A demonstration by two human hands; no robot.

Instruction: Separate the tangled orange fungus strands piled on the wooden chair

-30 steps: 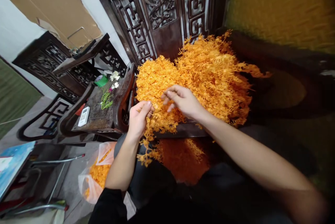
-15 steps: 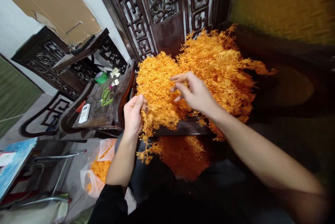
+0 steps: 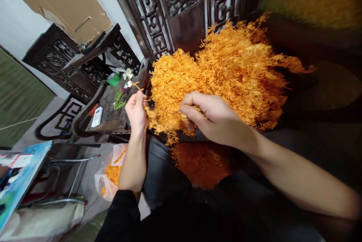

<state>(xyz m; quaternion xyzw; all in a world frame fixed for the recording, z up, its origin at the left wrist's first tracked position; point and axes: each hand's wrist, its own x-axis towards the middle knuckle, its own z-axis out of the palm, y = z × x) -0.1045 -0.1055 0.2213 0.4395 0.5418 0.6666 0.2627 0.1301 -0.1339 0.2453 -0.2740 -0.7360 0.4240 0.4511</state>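
My left hand (image 3: 135,113) is closed, thumb against the fingers, on an orange plastic sprig (image 3: 154,117). One thin end pokes up above the thumb; the branched part hangs to the right of the hand. My right hand (image 3: 215,117) has its fingers curled in a pinch at the front of the heap, with orange bits showing under the fingertips. Whether those bits belong to the same sprig I cannot tell. Behind both hands lies a large heap of orange plastic sprigs (image 3: 237,64), piled on a dark wooden seat against its carved back.
To the left, a dark wooden side table (image 3: 109,117) bears a white remote control (image 3: 97,117), green tape (image 3: 113,79), green stems (image 3: 119,98) and white flowers (image 3: 128,74). A plastic bag (image 3: 98,181) with orange pieces sits on the floor. A blue-topped table (image 3: 31,170) stands further left.
My right hand has come down and closed from a loose, spread pose at the heap. My left hand has risen slightly, and the sprig in it now stretches more to the right.
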